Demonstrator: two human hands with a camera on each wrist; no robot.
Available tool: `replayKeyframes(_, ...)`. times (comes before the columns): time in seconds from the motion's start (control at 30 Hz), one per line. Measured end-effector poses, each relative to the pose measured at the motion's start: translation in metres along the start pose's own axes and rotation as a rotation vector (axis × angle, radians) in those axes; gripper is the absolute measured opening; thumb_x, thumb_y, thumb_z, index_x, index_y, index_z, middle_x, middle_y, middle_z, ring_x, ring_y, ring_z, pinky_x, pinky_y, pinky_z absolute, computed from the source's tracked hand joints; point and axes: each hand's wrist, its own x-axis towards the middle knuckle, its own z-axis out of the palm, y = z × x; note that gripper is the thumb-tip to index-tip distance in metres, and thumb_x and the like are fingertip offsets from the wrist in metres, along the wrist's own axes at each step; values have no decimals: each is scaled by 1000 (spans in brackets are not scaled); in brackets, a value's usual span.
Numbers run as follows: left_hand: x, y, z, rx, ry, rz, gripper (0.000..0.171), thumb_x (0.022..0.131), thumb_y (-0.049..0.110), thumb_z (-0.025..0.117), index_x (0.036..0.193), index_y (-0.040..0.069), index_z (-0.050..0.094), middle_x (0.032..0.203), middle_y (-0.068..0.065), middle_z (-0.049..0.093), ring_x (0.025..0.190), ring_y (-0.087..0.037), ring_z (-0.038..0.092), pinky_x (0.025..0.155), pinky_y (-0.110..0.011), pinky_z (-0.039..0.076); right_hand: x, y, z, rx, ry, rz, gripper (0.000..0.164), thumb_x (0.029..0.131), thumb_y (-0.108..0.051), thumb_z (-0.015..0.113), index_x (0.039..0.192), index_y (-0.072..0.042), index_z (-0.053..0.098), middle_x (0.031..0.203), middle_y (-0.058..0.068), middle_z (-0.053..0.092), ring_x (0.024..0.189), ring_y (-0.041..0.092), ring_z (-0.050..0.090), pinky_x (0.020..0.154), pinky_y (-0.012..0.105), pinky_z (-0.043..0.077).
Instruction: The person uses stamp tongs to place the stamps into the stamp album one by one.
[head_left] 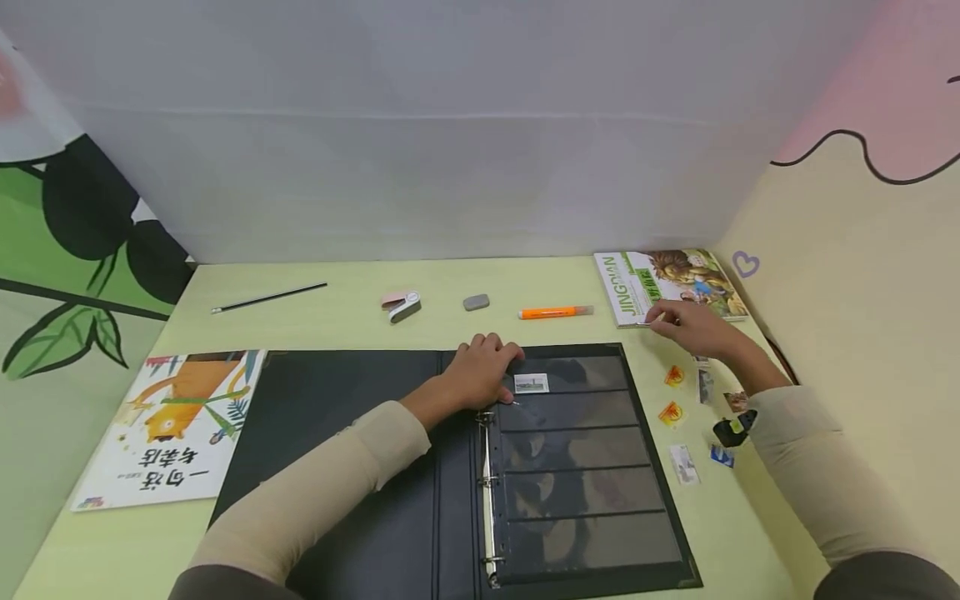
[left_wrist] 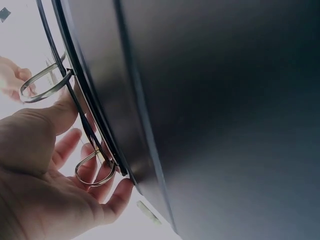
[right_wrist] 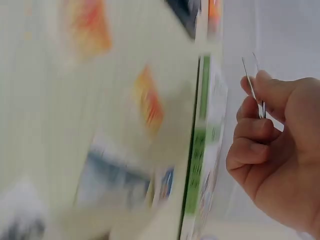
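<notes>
A black ring-binder stamp album (head_left: 360,375) lies spread flat, with a page of clear-strip pockets (head_left: 577,450) on its right side. One small stamp (head_left: 531,383) sits in the top pocket. My left hand (head_left: 480,372) rests at the page's upper left corner by the top ring (left_wrist: 95,182); its fingers look loosely bent, touching the album. Above the book at the back right, my right hand (head_left: 693,329) pinches metal tweezers (right_wrist: 250,82) between thumb and fingers. The tweezer tips are apart, with nothing seen between them.
Several loose stamps, among them an orange one (head_left: 671,412) and a blue one (head_left: 722,455), lie right of the album. Behind it are a pencil (head_left: 270,297), a small stapler (head_left: 403,307), an eraser (head_left: 476,302) and an orange marker (head_left: 555,312). Books lie left (head_left: 172,425) and back right (head_left: 630,275).
</notes>
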Motion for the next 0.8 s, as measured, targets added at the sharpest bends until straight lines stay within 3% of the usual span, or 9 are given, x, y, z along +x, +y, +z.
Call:
replayKeyframes(0.2, -1, 0, -3, -11, -22, -12, 64, 80, 41, 75, 134, 26, 46, 125, -7, 48, 116, -26, 43, 94, -45, 39, -31, 40, -16, 22, 2, 170, 40, 105, -32, 32, 118, -3, 55, 111, 21, 59, 90, 29, 54, 68, 35, 41)
replayKeyframes(0.33, 0, 1, -3, -13, -16, -4, 64, 80, 41, 75, 134, 26, 46, 124, -6, 48, 115, -26, 43, 94, -45, 39, -48, 63, -20, 22, -12, 251, 43, 105, -34, 31, 117, -2, 56, 112, 21, 58, 91, 28, 53, 68, 33, 41)
replayKeyframes(0.57, -1, 0, -4, -11, -14, -3, 64, 80, 41, 75, 135, 25, 46, 124, -6, 48, 114, -25, 43, 93, -44, 39, -58, 80, -20, -30, -30, 296, 41, 100, -33, 45, 114, 2, 60, 100, 15, 61, 82, 21, 51, 67, 30, 41)
replayKeyframes(0.8, -1, 2, -2, -13, -16, -2, 64, 80, 40, 75, 134, 25, 46, 124, -7, 48, 115, -26, 43, 92, -44, 39, -59, 90, -17, 6, -69, 318, 43, 100, -36, 46, 113, 2, 62, 101, 14, 63, 84, 18, 51, 69, 29, 41)
